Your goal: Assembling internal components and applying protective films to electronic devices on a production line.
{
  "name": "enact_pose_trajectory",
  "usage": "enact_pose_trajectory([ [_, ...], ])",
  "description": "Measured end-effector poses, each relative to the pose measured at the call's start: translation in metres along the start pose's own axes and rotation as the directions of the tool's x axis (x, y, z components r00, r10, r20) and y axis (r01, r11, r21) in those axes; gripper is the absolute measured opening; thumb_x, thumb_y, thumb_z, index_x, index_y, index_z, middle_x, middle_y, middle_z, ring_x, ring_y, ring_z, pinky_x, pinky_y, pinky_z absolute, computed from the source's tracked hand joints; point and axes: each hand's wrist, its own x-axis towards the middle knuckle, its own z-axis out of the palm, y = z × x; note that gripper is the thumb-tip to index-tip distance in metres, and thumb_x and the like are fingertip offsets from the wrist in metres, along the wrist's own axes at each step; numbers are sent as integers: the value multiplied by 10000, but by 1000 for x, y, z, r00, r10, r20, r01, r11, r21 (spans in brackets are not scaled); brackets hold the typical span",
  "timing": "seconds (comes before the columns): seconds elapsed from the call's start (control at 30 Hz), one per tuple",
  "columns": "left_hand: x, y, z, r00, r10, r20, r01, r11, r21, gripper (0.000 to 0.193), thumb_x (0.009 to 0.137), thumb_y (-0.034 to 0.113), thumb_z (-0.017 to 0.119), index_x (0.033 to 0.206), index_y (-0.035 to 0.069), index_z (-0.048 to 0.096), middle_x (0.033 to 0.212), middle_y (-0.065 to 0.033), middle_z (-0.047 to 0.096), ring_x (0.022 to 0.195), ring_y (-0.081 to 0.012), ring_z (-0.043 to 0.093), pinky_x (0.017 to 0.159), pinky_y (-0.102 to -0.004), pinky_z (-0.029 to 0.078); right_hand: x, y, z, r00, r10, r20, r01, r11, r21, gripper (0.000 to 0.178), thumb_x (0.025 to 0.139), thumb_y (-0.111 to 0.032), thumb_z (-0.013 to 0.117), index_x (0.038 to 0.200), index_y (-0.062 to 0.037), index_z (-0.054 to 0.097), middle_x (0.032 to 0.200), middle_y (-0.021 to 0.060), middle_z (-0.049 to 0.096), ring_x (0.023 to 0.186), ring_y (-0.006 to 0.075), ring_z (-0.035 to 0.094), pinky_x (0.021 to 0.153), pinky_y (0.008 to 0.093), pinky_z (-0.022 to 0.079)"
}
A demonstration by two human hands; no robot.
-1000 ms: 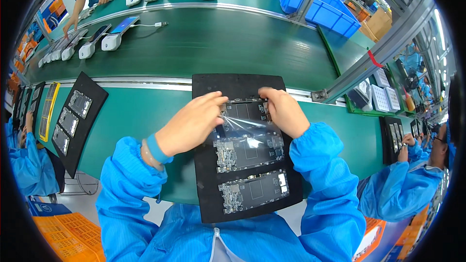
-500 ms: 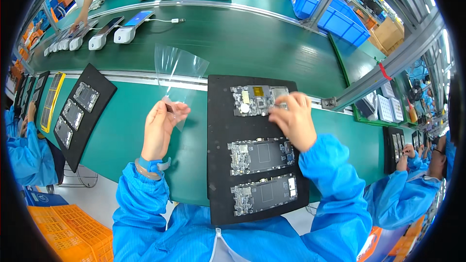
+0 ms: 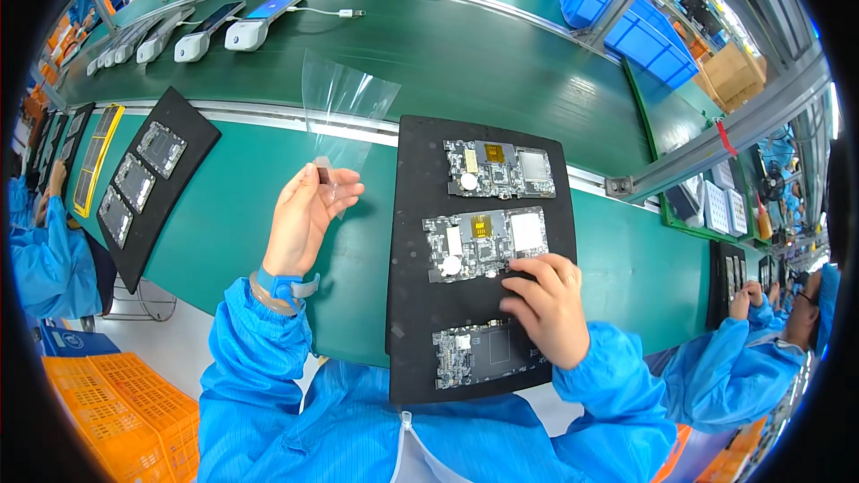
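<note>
My left hand (image 3: 304,217) pinches the lower end of a clear plastic sheet (image 3: 351,100), which stands up and curls above the bench. A small dark patch shows at the pinch; what it is I cannot make out. A black foam board (image 3: 412,304) lies before me with three circuit boards in a column. The far circuit board (image 3: 498,170) and the middle circuit board (image 3: 483,243) show a gold square and a white round part. On the near circuit board (image 3: 474,356) a dark face is up. My right hand (image 3: 548,306), fingers bent and apart, is at the middle board's lower right edge, partly covering the near one.
Another black foam board (image 3: 170,188) with circuit boards lies at the left, beside a yellow frame (image 3: 97,161). Handheld devices (image 3: 259,25) with cables stand on the green belt (image 3: 447,54). A metal post (image 3: 716,143) rises at the right. Co-workers sit on both sides.
The middle circuit board now shows its gold-square face instead of its dark one. My right hand has moved from the far board down to the middle one. My left hand still holds the sheet.
</note>
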Motion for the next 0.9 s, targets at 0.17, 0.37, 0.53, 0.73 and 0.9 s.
enact_pose_trajectory([
  [0.17, -2, 4, 2, 1000, 12, -4, -12, 1000, 1, 316, 1023, 318, 408, 868, 76, 540, 1059, -157, 616, 964, -263, 619, 858, -378, 495, -33, -41, -23, 963, 150, 222, -137, 988, -73, 548, 674, -330, 780, 1073, -4, 593, 1301, 149, 492, 1231, 363, 424, 1005, 477, 341],
  [0.37, -10, 8, -8, 999, 47, -1, -47, 996, -74, 284, 1019, 305, 422, 905, 80, 552, 1069, -147, 615, 964, -265, 619, 854, -372, 497, -57, -34, -15, 975, -122, -185, 119, 993, -29, 149, 734, -96, 672, 850, -52, 590, 1048, 97, 680, 941, 247, 656, 876, 376, 467],
  [0.53, -73, 19, -49, 977, 184, -106, -189, 982, -31, 260, 1018, 285, 422, 945, 74, 557, 1115, -161, 606, 992, -271, 614, 860, -374, 499, -59, -48, 5, 997, -74, -20, 73, 997, -34, 220, 697, -154, 746, 879, -80, 647, 1105, 87, 667, 1051, 230, 615, 958, 438, 402],
  [0.73, -143, 82, -252, 328, 806, -493, -419, 592, 689, 346, 1019, 259, 438, 1187, -19, 557, 1204, -101, 574, 1122, -174, 525, 982, -313, 401, -27, -75, -43, 995, -18, -96, 38, 977, 208, 224, 641, -2, 716, 839, -59, 629, 986, 113, 687, 917, 281, 630, 908, 460, 426],
  [0.9, -242, 143, -464, 434, 535, -725, -94, 827, 554, 275, 969, 378, 534, 1032, 116, 590, 910, 43, 576, 849, -75, 512, 735, -298, 403, 25, -88, -35, 981, -194, -9, 180, 894, 411, 186, 682, -10, 721, 847, -50, 645, 959, 86, 691, 889, 269, 639, 835, 417, 467],
])
